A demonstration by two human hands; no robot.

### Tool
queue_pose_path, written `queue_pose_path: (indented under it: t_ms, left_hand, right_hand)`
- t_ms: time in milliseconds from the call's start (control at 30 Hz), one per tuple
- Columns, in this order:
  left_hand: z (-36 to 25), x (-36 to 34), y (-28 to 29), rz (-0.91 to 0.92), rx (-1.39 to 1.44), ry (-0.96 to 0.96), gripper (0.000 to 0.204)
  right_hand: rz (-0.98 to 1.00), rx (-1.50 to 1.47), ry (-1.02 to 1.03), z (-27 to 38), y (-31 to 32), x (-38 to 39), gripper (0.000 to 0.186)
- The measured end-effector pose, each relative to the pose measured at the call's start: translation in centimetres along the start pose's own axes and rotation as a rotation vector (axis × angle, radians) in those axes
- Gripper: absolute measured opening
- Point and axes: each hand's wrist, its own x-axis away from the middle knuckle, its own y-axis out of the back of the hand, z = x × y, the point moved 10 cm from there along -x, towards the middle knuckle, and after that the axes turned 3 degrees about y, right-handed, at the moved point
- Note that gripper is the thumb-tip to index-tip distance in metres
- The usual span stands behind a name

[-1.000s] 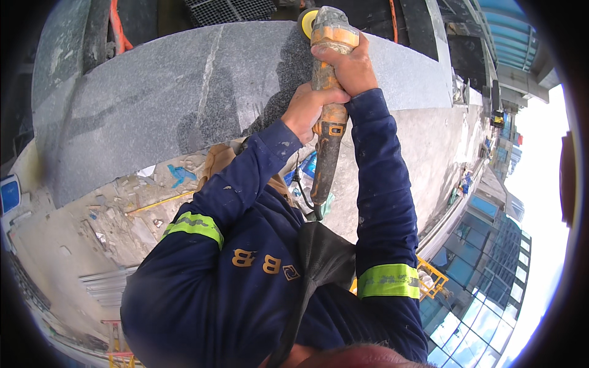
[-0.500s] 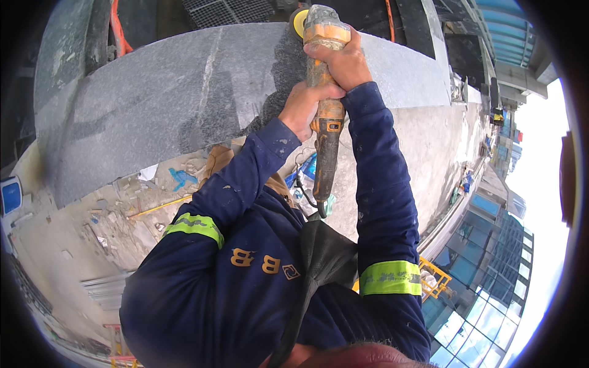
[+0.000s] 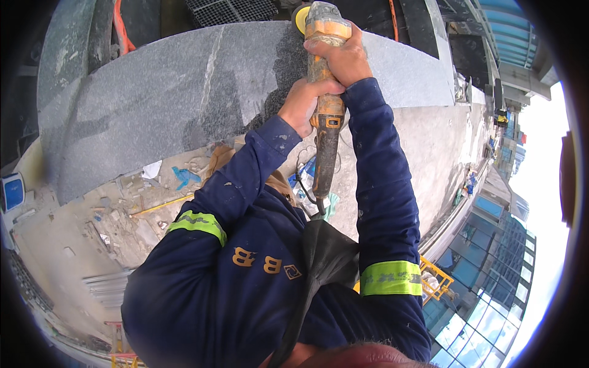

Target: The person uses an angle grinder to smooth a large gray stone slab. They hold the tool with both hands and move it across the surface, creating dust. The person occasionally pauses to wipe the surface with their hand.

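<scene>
Slightly shifted left, grinder (image 3: 329, 113) (yellow disc (image 3: 300, 19)), fingers (image 3: 325, 87) of both hands (image 3: 298, 109) curled around it

Most fingers of the left hand (image 3: 299, 109) go out of sight around the grinder (image 3: 329, 119), and the right hand (image 3: 345, 59) has some tucked behind it too. The grinder also covers part of the disc (image 3: 301, 19), so I can't tell whether it touches the slab (image 3: 153, 86). Its cord (image 3: 321, 209) vanishes behind black cloth (image 3: 329, 251). On the far side, the grid (image 3: 230, 11) is cut off; blue bits (image 3: 471, 181) to the right are too small to name.
</scene>
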Motion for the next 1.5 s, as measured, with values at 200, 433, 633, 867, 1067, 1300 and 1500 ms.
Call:
queue_pose_path:
  t_ms: [200, 433, 633, 867, 1067, 1300, 1500]
  left_hand:
    - [0.1, 0.5, 0.4, -0.001, -0.054, -0.004, 0.026]
    - [-0.1, 0.7, 0.4, 0.011, -0.042, -0.013, 0.027]
    - [0.0, 0.9, 0.7, -0.003, -0.031, -0.005, 0.026]
    - [-0.8, 1.1, 0.7, 0.014, -0.031, -0.034, 0.028]
    - [-0.2, 0.7, 0.5, 0.018, 0.02, 0.037, 0.022]
    - [-0.7, 1.1, 0.5, 0.019, 0.003, -0.019, 0.025]
    - [0.2, 0.9, 1.2, -0.003, 0.03, 0.052, 0.021]
  right_hand:
    - [0.021, 0.015, 0.014, 0.6, -0.5, 0.6, 0.109]
    - [0.022, 0.019, 0.018, 0.6, -0.7, 0.5, 0.109]
    - [0.029, 0.004, 0.02, 0.7, -0.8, 0.7, 0.108]
    - [0.037, 0.016, 0.056, 2.0, -1.2, 0.6, 0.107]
    - [0.015, -0.052, 0.031, 1.4, -0.9, 0.3, 0.105]
    - [0.02, 0.019, 0.058, 1.8, -1.3, 0.5, 0.105]
    - [0.029, 0.035, 0.024, 1.3, -1.3, 0.8, 0.109]
